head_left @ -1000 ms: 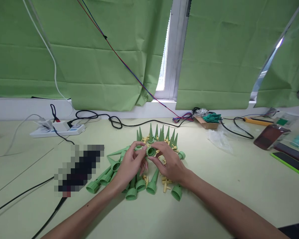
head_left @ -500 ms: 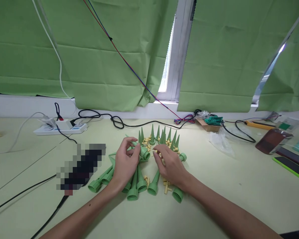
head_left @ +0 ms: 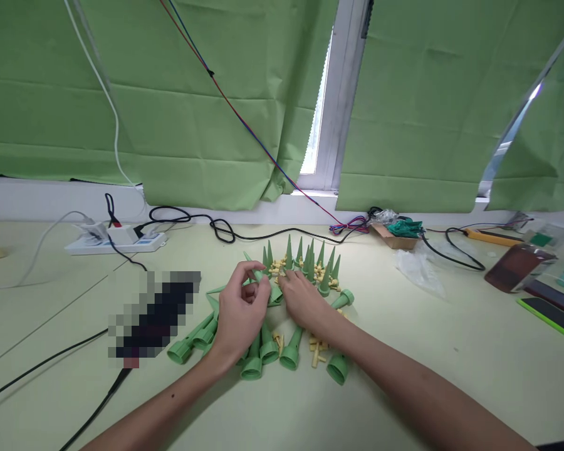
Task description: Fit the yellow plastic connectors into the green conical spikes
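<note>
My left hand (head_left: 242, 307) is closed around a green cone-shaped plastic spike (head_left: 258, 274), its tip pointing up and left. My right hand (head_left: 305, 299) reaches past it, fingers drawn together at small yellow plastic valve pieces (head_left: 278, 265); whether it grips one is hidden. Behind the hands, several green spikes (head_left: 289, 254) stand upright among yellow pieces. Nearer me, more green spikes lie with their round open ends towards me, one of them (head_left: 289, 356) beside a yellow T-shaped piece (head_left: 316, 354). Another spike (head_left: 344, 297) lies right of my right hand.
A power strip (head_left: 117, 241) with plugs and a black cable (head_left: 263, 237) runs along the back. On the left lies a blurred dark object (head_left: 155, 319) with a cord. To the right are a small cardboard box (head_left: 395, 237), a plastic bag (head_left: 418, 269) and a green-edged phone (head_left: 552, 319).
My right hand has moved left and forward to the yellow pieces, closer to my left hand. My left hand still holds its spike, now turned slightly.
</note>
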`<state>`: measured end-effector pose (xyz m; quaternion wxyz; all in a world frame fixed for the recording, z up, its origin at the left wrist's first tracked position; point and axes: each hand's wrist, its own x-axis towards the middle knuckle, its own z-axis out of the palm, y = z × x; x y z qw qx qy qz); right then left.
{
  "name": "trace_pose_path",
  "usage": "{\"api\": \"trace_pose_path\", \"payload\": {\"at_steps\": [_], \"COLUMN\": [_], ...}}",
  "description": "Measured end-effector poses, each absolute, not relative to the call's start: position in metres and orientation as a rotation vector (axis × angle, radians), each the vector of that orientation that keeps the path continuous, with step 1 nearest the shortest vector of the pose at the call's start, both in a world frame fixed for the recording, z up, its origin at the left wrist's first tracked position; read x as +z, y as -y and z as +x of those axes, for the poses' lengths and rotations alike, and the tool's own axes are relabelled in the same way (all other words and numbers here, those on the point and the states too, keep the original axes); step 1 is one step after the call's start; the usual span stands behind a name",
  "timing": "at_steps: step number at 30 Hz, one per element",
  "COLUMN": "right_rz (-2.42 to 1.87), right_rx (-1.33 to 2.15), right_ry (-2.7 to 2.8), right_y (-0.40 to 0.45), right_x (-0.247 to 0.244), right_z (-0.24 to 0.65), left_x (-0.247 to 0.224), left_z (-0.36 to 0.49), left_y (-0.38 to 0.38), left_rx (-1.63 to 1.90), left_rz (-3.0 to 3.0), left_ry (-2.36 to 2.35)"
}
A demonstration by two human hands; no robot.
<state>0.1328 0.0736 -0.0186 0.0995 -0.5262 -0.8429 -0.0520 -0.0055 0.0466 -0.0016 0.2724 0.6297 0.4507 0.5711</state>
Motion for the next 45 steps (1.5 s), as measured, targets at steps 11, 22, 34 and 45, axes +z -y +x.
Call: {"api": "trace_pose_path", "payload": {"at_steps": [11,22,34,45], "right_rz": [-1.441,-1.312,-1.332,-1.193], "right_rx": [-0.052,0.025,0.069,0.127], "right_ry": [2.492,2.525,2.5,2.494], "right_y": [-0.087,-0.081,-0.08,-0.056], "right_x": [-0.025,-0.028,-0.023,-0.02], "right_z": [0.139,0.154,0.154,0.168], "left_x": [0.0,0.0,0.0,0.001], "left_z": [-0.005,-0.005,-0.005,-0.005], "left_y": [-0.044,-0.045,-0.046,-0.046], "left_rx": [1.494,1.494,1.474,1.389], "left_rz": [1.711,1.708,1.728,1.796], "left_ry": [-1.198,-1.224,-1.231,-1.271]}}
